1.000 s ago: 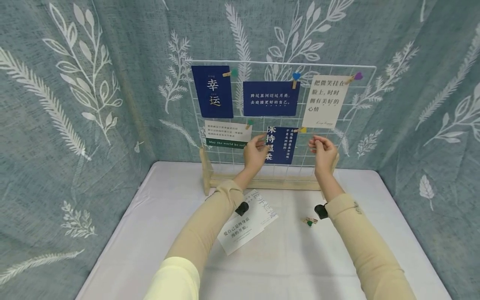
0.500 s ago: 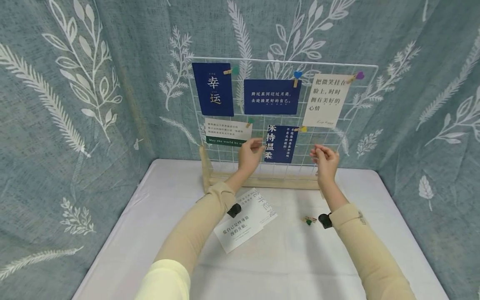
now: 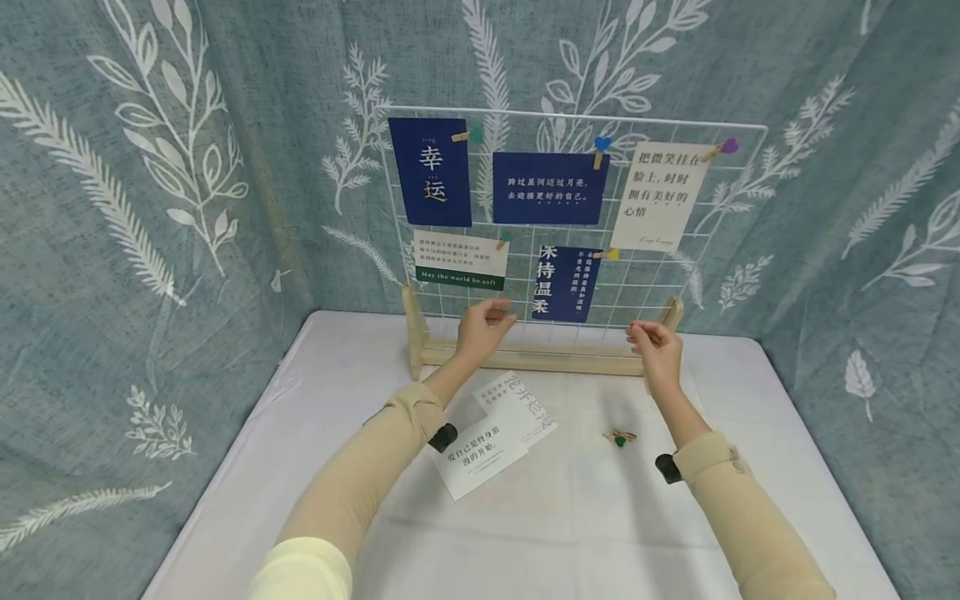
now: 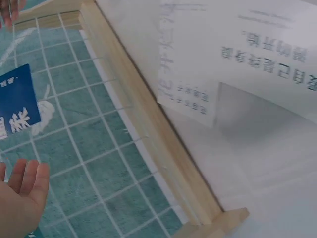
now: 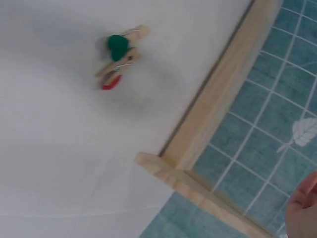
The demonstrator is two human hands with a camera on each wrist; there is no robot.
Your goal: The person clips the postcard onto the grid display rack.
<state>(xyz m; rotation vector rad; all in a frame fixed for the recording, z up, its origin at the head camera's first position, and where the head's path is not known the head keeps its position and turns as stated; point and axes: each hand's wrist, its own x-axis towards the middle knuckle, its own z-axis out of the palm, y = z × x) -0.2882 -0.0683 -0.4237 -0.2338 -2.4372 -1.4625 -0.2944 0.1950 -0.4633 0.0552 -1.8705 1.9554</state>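
Before the lower part of the white wire grid, my left hand hovers with relaxed fingers and nothing in them. Just up and right of it hangs a blue card, held to the wires by a yellow-topped clip. A white and green card hangs above the same hand. Lower right of the blue card, my right hand is raised with loosely bent fingers, and no object shows in it. The left wrist view shows the left hand apart from the blue card.
Two blue cards and a cream card are clipped along the grid's upper part. The grid stands on a wooden base. Overlapping white cards lie on the table, with small wooden clips, green and red, to their right.
Both hands have come down and away from the blue card, the left one leftward and the right one slightly rightward. The blue card stays hanging on the grid.
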